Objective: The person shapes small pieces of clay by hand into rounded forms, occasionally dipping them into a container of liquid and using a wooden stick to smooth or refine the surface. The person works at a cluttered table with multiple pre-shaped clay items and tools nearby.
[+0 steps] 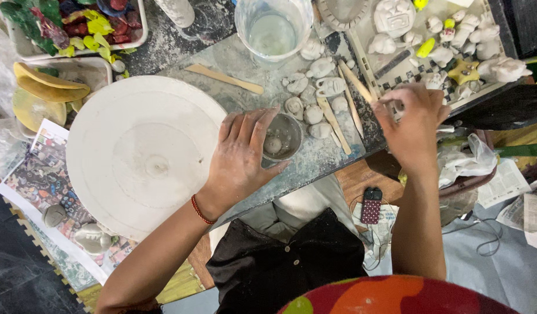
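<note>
Left hand (pixel 240 156) cups small metal bowl (pixel 283 136) holding a clay ball (pixel 272 144).

The light is soft and even, like daylight. Shadows are faint. The white round board (pixel 143 154) looks very bright. Everything is sharp in the middle. The corners bend a little and look darker.
</note>
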